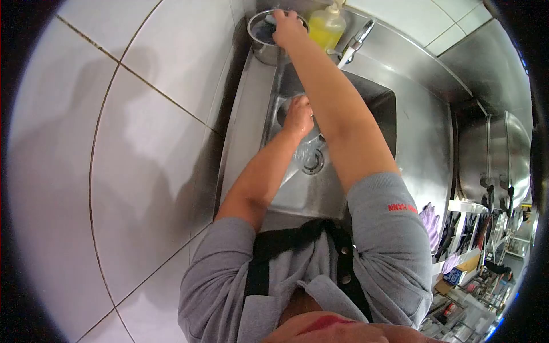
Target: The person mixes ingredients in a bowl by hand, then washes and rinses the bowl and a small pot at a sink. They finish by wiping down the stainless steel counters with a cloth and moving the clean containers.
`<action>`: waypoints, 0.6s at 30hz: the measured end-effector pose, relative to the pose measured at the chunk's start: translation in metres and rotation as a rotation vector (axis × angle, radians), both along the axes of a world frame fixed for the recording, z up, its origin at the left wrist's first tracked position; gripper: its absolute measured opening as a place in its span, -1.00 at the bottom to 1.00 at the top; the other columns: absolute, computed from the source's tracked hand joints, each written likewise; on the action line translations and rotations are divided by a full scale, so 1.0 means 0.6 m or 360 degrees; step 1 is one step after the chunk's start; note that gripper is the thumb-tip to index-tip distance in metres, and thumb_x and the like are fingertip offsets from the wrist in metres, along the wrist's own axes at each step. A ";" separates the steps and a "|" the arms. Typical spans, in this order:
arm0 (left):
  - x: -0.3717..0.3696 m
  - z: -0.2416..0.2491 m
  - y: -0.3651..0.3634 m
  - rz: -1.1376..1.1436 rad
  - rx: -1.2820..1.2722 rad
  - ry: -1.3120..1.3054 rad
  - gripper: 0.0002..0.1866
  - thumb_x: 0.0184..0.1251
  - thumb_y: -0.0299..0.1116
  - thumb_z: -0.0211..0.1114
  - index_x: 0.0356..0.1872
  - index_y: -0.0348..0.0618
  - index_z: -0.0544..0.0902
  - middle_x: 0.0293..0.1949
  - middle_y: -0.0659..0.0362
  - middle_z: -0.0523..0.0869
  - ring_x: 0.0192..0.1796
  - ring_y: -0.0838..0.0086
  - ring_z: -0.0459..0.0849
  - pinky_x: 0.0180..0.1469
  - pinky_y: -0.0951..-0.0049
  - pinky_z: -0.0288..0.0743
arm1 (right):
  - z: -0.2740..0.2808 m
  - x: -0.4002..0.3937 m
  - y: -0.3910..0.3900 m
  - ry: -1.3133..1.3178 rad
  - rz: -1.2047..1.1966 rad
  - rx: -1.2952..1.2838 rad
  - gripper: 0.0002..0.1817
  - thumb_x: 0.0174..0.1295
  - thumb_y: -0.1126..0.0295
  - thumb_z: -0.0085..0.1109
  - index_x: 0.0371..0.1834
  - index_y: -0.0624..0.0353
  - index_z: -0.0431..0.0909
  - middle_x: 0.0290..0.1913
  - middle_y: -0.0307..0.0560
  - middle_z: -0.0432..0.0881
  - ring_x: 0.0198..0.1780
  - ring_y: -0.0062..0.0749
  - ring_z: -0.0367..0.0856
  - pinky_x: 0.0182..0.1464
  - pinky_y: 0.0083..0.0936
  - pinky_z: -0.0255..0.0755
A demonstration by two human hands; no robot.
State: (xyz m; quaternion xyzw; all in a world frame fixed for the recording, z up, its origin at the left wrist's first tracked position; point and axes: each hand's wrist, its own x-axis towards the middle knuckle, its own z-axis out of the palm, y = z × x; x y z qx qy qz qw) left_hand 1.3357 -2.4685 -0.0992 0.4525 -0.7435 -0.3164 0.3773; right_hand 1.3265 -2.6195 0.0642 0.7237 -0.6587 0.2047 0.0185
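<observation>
At the back left of the sink, my right hand [289, 30] reaches over a round metal pot [265, 52], its fingers bent down into the opening. Beside those fingers a small whitish thing [270, 19] shows inside the pot. My left hand [298, 117] is low in the steel sink [309, 197], its fingers curled closed. A shiny, dark rounded thing [281, 112] shows at its far side; I cannot tell what the hand grips. My right forearm hides part of the basin. Water splashes near the drain [313, 162].
Behind the sink stand a pump bottle of yellow liquid [326, 30] and a chrome faucet [358, 40]. A tiled wall [154, 126] rises close on the left. To the right are large metal pots [503, 160], purple gloves [430, 224] and a rack of utensils.
</observation>
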 end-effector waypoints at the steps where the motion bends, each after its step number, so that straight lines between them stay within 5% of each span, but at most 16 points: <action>1: -0.005 -0.008 -0.006 -0.0033 -0.0017 0.0062 -0.59 0.00 -0.61 0.10 -0.09 0.03 0.59 -0.02 0.11 0.56 0.12 0.22 0.43 0.21 0.04 0.18 | 0.001 -0.005 0.005 0.0021 0.0080 -0.0236 -0.67 0.13 0.28 0.11 -0.04 0.10 0.46 0.02 -0.03 0.43 0.22 -0.02 0.32 0.11 -0.14 0.31; 4: -0.020 -0.035 -0.004 -0.0012 0.0003 0.0180 -0.58 0.01 -0.62 0.09 -0.08 0.04 0.59 0.00 0.13 0.57 0.13 0.21 0.44 0.22 -0.02 0.14 | 0.029 -0.008 0.017 0.0673 0.0429 -0.0245 -0.76 0.13 0.28 0.09 -0.15 0.04 0.59 0.02 -0.12 0.48 0.22 -0.13 0.34 0.05 -0.15 0.35; 7: -0.033 -0.076 -0.021 -0.0064 0.0379 0.0691 -0.60 0.03 -0.58 0.11 -0.07 0.05 0.58 -0.02 0.13 0.60 0.12 0.19 0.46 0.22 -0.06 0.11 | 0.036 0.027 0.008 0.0444 0.0175 0.0536 -0.73 0.08 0.15 0.18 -0.25 0.04 0.65 0.08 -0.10 0.50 0.18 -0.16 0.40 0.05 -0.22 0.37; 8: -0.038 -0.097 -0.032 -0.0123 0.0579 0.1033 -0.60 0.03 -0.57 0.13 -0.07 0.05 0.58 -0.04 0.13 0.61 0.11 0.17 0.48 0.21 -0.08 0.11 | 0.043 0.033 0.008 0.0561 0.0140 0.0537 -0.61 0.06 0.09 0.19 -0.09 0.05 0.59 0.05 -0.04 0.54 0.10 -0.18 0.49 -0.01 -0.25 0.40; 10: -0.042 -0.129 -0.044 -0.0126 0.0730 0.1229 -0.61 0.02 -0.55 0.15 -0.07 0.06 0.58 -0.08 0.12 0.63 0.08 0.15 0.51 0.18 -0.12 0.11 | 0.030 0.038 0.003 0.0903 0.0015 0.0336 -0.62 0.07 0.14 0.14 -0.06 0.01 0.59 0.15 -0.07 0.45 0.21 -0.22 0.34 0.07 -0.21 0.25; 14: -0.021 -0.085 -0.013 0.0206 0.0497 0.0156 -0.60 0.01 -0.55 0.15 -0.07 0.10 0.57 -0.12 0.12 0.65 0.03 0.15 0.54 0.17 -0.21 0.07 | 0.039 0.026 -0.003 0.1086 0.0054 0.0262 -0.62 0.08 0.17 0.09 -0.01 -0.04 0.57 0.23 -0.09 0.36 0.28 -0.20 0.21 0.14 -0.17 0.11; 17: -0.002 -0.020 0.001 0.0355 0.0608 -0.0409 -0.58 0.00 -0.57 0.14 -0.08 0.16 0.58 -0.12 0.13 0.66 0.04 0.19 0.54 0.20 -0.29 -0.06 | -0.015 0.017 -0.039 0.0691 -0.0160 -0.0025 -0.62 0.07 0.17 0.09 -0.01 -0.08 0.57 0.24 -0.13 0.34 0.29 -0.21 0.17 0.14 -0.19 0.11; 18: -0.001 -0.019 0.003 0.0353 0.0708 -0.0510 -0.57 0.00 -0.58 0.13 -0.09 0.18 0.59 -0.13 0.14 0.66 0.05 0.21 0.53 0.22 -0.32 -0.11 | -0.001 0.008 -0.027 0.0536 -0.0131 -0.0087 -0.63 0.08 0.19 0.06 -0.04 0.04 0.57 0.06 0.00 0.51 0.14 -0.09 0.39 0.03 -0.15 0.29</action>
